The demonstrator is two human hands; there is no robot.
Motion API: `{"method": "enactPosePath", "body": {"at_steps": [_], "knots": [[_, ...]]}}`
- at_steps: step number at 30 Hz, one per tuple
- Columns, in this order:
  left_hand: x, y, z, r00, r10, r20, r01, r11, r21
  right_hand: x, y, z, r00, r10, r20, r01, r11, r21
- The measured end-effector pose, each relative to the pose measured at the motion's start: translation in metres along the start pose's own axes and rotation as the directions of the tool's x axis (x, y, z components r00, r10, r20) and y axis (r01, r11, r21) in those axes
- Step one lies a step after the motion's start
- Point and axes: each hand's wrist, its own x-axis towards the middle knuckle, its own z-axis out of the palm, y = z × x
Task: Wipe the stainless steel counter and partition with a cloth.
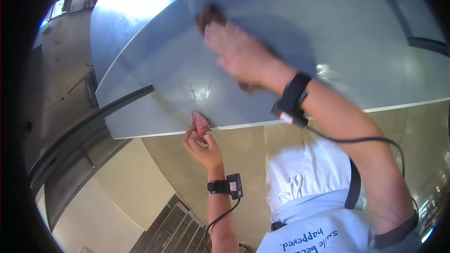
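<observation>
Near the front edge of a grey tabletop [267, 109], my left hand [204, 149] pinches a small, crumpled pinkish-red piece [200, 123] between thumb and fingers; whether it is cloth or raw meat I cannot tell. Farther out over the tabletop is my right hand [239, 49], blurred by motion. A dark reddish-brown thing [211, 15], blurred along with the hand, shows at its fingertips, and its kind is unclear. Under the heel of that hand another reddish-brown bit [249, 86] sticks out. The right palm and most of its fingers' grip are hidden.
A dark curved rail [105, 110] reaches over the tabletop's left end. Beyond the far edge lies a shiny bluish surface [112, 35] with strong glare. Each wrist wears a strapped black device with a cable trailing along the forearm. A dark grille is at the bottom left.
</observation>
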Motion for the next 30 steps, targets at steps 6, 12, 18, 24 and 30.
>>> {"method": "enactPosePath", "body": {"at_steps": [6, 12, 18, 24, 30], "knots": [[-0.017, -0.02, 0.01, 0.95, -0.311, -0.016, 0.275, 0.863, -0.423, -0.083, -0.013, -0.018, 0.958, -0.15, 0.244, 0.042, 0.916, 0.398], [-0.059, -0.046, -0.005, 0.974, -0.207, 0.091, 0.218, 0.965, -0.146, -0.093, 0.081, -0.115, 0.963, 0.231, 0.141, -0.2, 0.958, -0.203], [-0.113, -0.056, -0.014, 0.933, -0.343, 0.104, 0.35, 0.935, -0.053, -0.058, 0.045, -0.084, 0.959, 0.283, -0.012, -0.276, 0.921, -0.274], [-0.072, -0.035, -0.029, 0.951, -0.308, 0.001, 0.308, 0.951, 0.008, 0.007, -0.067, 0.006, 0.994, 0.031, 0.109, -0.053, 0.978, 0.203], [0.047, -0.025, -0.016, 0.895, -0.447, -0.01, 0.393, 0.798, -0.457, -0.013, -0.109, 0.034, 0.982, -0.156, 0.106, 0.144, 0.983, 0.115]]}}
